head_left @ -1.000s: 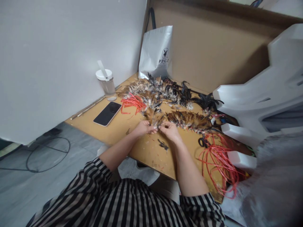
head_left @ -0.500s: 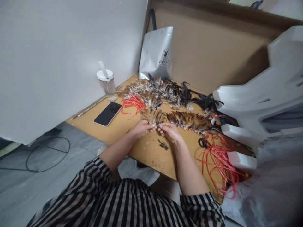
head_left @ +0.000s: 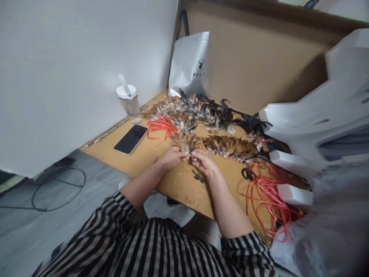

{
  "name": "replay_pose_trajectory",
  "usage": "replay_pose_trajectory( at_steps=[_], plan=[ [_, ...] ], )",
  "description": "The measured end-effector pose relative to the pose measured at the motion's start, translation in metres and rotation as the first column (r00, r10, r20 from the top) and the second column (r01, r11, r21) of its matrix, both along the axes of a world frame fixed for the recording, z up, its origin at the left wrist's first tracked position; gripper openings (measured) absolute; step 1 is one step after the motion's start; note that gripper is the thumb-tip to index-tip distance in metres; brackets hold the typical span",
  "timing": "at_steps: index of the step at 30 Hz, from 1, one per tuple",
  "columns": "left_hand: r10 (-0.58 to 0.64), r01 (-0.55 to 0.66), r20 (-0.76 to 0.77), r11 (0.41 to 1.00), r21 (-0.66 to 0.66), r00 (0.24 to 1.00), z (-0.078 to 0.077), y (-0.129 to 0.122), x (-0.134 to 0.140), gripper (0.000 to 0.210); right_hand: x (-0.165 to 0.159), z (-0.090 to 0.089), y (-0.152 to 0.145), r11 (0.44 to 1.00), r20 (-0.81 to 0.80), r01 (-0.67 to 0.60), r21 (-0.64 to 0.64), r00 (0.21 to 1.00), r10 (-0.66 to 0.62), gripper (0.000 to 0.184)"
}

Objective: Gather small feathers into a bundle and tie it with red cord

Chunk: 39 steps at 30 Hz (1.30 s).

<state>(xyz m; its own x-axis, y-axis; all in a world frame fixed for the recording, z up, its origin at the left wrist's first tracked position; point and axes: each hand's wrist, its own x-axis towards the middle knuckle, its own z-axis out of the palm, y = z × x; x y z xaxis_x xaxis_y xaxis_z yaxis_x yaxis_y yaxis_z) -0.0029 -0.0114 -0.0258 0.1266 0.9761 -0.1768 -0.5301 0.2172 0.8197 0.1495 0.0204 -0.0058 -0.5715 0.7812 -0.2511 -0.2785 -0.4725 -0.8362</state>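
Note:
Brown and dark feathers (head_left: 186, 141) fan out in a small bunch above my fingertips. My left hand (head_left: 174, 156) pinches the base of this bunch between thumb and finger. Against it, my right hand (head_left: 204, 161) is closed at the same base, thumb and fingertips pressed together. The quill ends are hidden by my fingers. Just below my right hand a small dark feather tuft (head_left: 198, 176) lies on the table. To the right is a row of brown feather bunches (head_left: 230, 147), and beyond lies a larger pile of brown, white and black feathers (head_left: 201, 109).
Red plastic strips (head_left: 163, 126) lie behind left, and a looser tangle of red strips (head_left: 268, 196) hangs at the right edge by black-handled scissors (head_left: 245, 173). A phone (head_left: 131, 139), lidded cup (head_left: 129, 104) and silver bag (head_left: 188, 63) stand around the wooden table (head_left: 178, 188). White foam (head_left: 305, 115) borders the right.
My right hand has shifted slightly left and turned, its fingers curling lower near the loose tuft. My left hand stays on the feather bunch.

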Motion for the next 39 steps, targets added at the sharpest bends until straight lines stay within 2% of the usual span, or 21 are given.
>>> replay_pose_trajectory(
  at_steps=[6, 11, 14, 19, 26, 30, 34, 39],
  plan=[
    [0.03, -0.03, -0.009, 0.999, -0.018, 1.0, 0.001, 0.0, 0.001, 0.024, -0.008, -0.003, -0.003, 0.983, 0.093, 0.148, 0.109, 0.983, -0.159, 0.022],
    [0.029, -0.03, -0.04, 0.999, -0.029, 0.999, 0.002, 0.0, 0.001, 0.023, -0.013, -0.011, -0.002, 0.92, 0.195, 0.218, 0.325, 0.937, -0.291, 0.023],
    [0.013, -0.014, -0.043, 1.0, -0.027, 0.999, 0.002, 0.0, 0.001, 0.024, -0.013, -0.014, -0.001, 0.888, 0.231, 0.221, 0.404, 0.915, -0.332, 0.023],
    [-0.004, 0.003, -0.052, 1.0, -0.016, 0.999, 0.001, -0.001, 0.0, 0.024, -0.011, -0.016, -0.001, 0.859, 0.217, 0.204, 0.47, 0.916, -0.337, 0.02],
    [0.059, -0.06, -0.126, 0.998, -0.004, 0.99, 0.002, 0.0, 0.001, 0.028, -0.009, -0.011, 0.0, 0.885, 0.264, 0.176, 0.431, 0.913, -0.31, 0.028],
    [0.073, -0.066, -0.224, 0.997, 0.037, 0.972, 0.005, -0.001, 0.002, 0.028, -0.008, -0.008, -0.002, 0.869, 0.282, 0.167, 0.465, 0.903, -0.324, 0.027],
    [0.041, -0.022, -0.294, 0.998, 0.067, 0.955, 0.005, -0.002, 0.002, 0.029, -0.007, -0.005, -0.003, 0.83, 0.298, 0.128, 0.543, 0.894, -0.333, 0.022],
    [-0.071, 0.108, -0.337, 0.99, 0.092, 0.939, 0.002, -0.003, -0.001, 0.037, -0.002, 0.0, -0.002, 0.857, 0.292, 0.075, 0.51, 0.922, -0.255, 0.024]
  ],
)
